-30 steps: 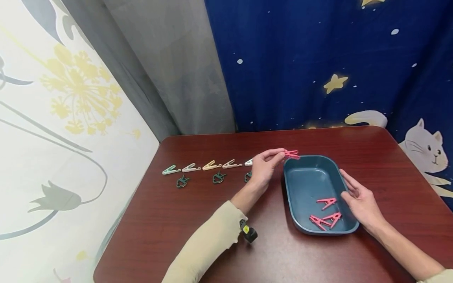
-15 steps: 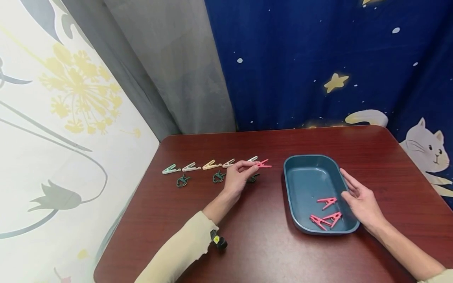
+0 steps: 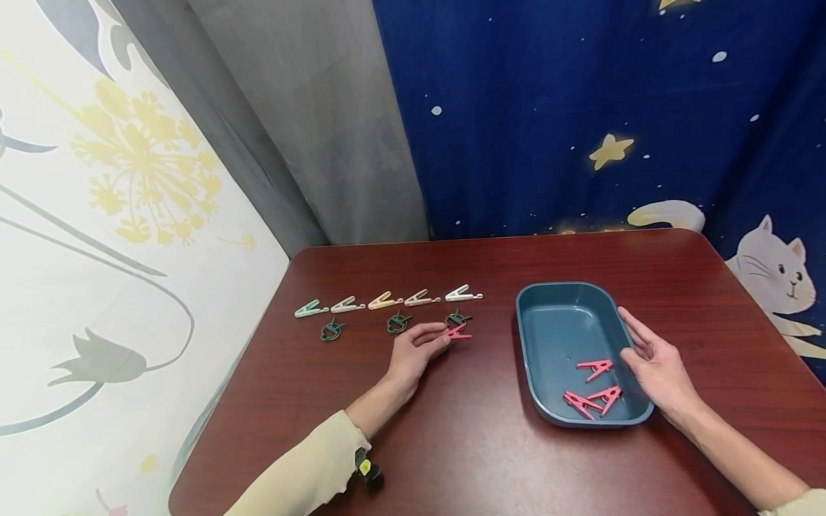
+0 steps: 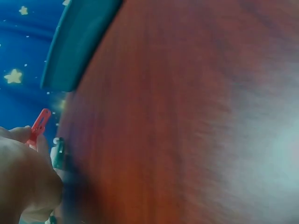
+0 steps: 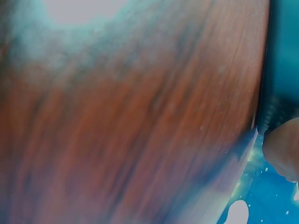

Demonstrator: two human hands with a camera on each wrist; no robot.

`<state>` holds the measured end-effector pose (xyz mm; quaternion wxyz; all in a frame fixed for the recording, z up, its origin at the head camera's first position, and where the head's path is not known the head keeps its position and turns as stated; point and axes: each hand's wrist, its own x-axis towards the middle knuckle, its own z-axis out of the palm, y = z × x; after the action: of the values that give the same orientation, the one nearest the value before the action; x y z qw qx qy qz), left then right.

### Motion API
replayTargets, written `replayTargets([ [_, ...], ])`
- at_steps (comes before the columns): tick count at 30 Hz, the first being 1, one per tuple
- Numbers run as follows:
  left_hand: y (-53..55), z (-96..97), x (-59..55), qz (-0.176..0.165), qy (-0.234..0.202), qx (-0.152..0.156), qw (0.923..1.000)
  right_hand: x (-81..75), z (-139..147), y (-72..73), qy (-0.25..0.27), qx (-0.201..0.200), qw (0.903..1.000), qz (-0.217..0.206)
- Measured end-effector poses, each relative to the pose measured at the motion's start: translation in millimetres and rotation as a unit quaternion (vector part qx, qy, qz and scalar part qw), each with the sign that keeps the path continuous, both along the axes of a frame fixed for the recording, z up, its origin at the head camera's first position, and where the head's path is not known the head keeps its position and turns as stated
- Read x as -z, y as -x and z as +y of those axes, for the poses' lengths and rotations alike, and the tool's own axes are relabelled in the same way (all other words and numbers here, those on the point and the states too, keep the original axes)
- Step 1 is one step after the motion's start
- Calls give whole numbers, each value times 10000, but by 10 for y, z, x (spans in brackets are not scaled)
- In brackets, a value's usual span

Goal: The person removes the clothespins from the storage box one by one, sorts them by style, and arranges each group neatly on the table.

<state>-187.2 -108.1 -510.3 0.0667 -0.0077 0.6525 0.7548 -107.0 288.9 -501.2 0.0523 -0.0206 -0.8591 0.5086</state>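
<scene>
My left hand (image 3: 413, 358) pinches a pink clothespin (image 3: 459, 332) by one end, just in front of the right-hand dark green round clip (image 3: 457, 319). In the left wrist view the pink clothespin (image 4: 40, 126) sticks up from between thumb and fingers. On the right, my right hand (image 3: 658, 365) grips the side of a blue-grey plastic bin (image 3: 525, 351), its thumb at the rim and its fingers along the outside wall. Inside the bin lie three pink clothespins (image 3: 595, 368), toward its near right end. The right wrist view catches only part of the hand (image 5: 282, 149) against the bin (image 5: 286, 56).
Behind the left hand runs a row of clothespins: green (image 3: 310, 309), pale (image 3: 347, 304), yellow (image 3: 384, 300), beige (image 3: 421, 298) and white (image 3: 462, 293). Two more dark green clips (image 3: 332, 330) lie in front of that row. A curtain (image 3: 548, 129) hangs behind the reddish-brown table (image 3: 503, 459).
My left hand has carried the pink clothespin left from the bin's far left corner, then nearer me, below the white clothespin. The right hand and the bin stay where they were.
</scene>
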Motion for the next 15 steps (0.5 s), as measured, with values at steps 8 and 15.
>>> replayTargets([
  [8,-103,-87,93,205,1095,-4,9938,2,10,-2,38,-2,9999,96],
  [15,-127,-98,100,636,1965,91,9784,-2,3,-5,51,-31,10000,35],
])
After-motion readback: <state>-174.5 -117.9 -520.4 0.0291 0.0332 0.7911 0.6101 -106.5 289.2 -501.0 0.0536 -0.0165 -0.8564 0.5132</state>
